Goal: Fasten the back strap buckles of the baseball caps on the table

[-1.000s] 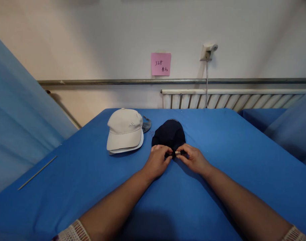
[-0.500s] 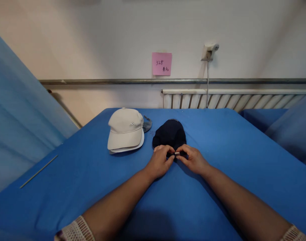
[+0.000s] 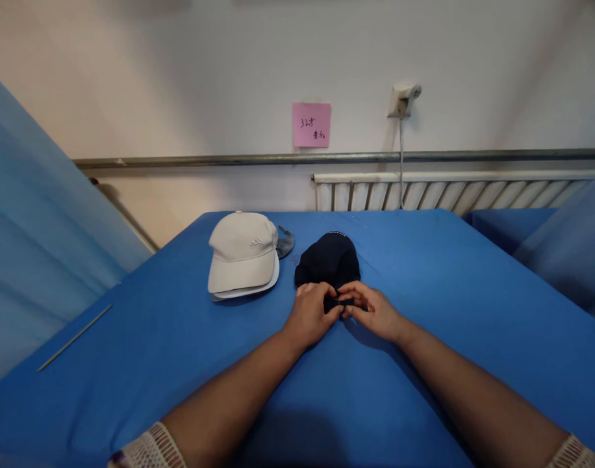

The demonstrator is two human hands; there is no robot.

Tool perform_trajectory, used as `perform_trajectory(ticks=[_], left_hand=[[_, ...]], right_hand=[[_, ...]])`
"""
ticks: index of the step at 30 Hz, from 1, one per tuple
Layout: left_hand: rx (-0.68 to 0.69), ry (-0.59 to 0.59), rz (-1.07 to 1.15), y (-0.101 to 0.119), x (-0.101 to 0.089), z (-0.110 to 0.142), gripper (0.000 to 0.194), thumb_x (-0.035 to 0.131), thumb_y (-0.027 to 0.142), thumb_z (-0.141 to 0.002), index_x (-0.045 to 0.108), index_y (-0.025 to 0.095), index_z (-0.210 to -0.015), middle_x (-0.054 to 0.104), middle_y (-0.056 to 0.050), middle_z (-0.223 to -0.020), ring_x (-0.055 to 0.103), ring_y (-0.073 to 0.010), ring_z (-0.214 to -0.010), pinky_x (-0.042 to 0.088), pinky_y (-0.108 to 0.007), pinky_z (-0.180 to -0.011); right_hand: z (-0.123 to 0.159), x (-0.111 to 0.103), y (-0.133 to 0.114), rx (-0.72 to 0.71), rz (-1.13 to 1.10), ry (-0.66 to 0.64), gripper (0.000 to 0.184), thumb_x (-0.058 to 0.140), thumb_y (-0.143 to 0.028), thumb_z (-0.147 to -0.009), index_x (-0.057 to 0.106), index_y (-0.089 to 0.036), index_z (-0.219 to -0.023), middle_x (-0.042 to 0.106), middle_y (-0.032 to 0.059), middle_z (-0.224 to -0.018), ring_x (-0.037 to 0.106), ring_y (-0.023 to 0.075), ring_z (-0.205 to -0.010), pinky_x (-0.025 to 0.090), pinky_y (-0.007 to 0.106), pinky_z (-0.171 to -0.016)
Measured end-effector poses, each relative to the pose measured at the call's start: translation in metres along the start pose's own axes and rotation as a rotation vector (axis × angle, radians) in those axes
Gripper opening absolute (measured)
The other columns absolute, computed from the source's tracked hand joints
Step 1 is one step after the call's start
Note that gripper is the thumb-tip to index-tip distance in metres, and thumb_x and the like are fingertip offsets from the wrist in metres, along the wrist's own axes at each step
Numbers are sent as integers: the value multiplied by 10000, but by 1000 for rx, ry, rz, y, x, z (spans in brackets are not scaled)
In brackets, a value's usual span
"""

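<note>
Both arms reach forward and lean in, so the left hand [image 3: 310, 312] and right hand [image 3: 377, 313] nearly meet. I see the left fingers pinching the strap [image 3: 330, 303] of the black cap [image 3: 327, 261]. The right fingers bend around it too, but I can't tell how tight. The cap sits on the blue surface [image 3: 453, 286], strap end toward the person, its long way running toward the wall [image 3: 219, 84].

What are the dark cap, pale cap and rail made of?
Dark cap: likely matte cloth; soft outline, hardly any shine. Pale cap: probably smooth matte cloth, seamed across the front. Rail: apparently metal, perhaps painted; grey with a faint sheen.
</note>
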State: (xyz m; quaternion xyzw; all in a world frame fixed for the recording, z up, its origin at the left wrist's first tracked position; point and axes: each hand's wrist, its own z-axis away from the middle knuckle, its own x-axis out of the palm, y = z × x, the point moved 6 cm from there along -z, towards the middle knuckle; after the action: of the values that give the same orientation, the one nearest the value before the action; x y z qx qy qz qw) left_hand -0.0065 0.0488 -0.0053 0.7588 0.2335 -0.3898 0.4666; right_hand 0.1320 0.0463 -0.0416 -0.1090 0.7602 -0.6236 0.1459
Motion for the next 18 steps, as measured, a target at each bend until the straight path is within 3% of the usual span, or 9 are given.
perform_trajectory(ticks=[6,9,12,18], left_hand=[[-57,-10,27,-3,-3,-3,142,681,292,-755,608,215,-849,658,-11,-856,583,-213,-880,401,-380,-875],[-61,-35,70,-5,-4,-3,138,690,303,-758,618,219,-841,671,0,-861,585,-206,-877,395,-380,-885],[-61,-40,85,-5,-5,-3,147,695,305,-756,623,217,-851,669,1,-866,584,-202,-881,392,-377,-891],[-41,-20,72,0,-5,-3,133,678,278,-757,616,209,-852,660,3,-851,582,-195,-861,390,-370,-873]], right_hand=[[-6,-38,11,66,-45,395,232,591,-374,-791,560,-196,-937,686,55,-823,644,148,-617,526,311,-601],[-6,-54,18,138,-73,499,272,619,-415,-750,562,-191,-893,674,45,-766,625,147,-591,494,289,-562],[-7,-47,21,185,-43,412,275,648,-429,-727,585,-188,-845,659,28,-732,611,143,-597,478,285,-577],[-7,-16,21,144,27,200,197,690,-375,-715,598,-205,-751,628,-16,-702,580,133,-642,457,285,-639]])
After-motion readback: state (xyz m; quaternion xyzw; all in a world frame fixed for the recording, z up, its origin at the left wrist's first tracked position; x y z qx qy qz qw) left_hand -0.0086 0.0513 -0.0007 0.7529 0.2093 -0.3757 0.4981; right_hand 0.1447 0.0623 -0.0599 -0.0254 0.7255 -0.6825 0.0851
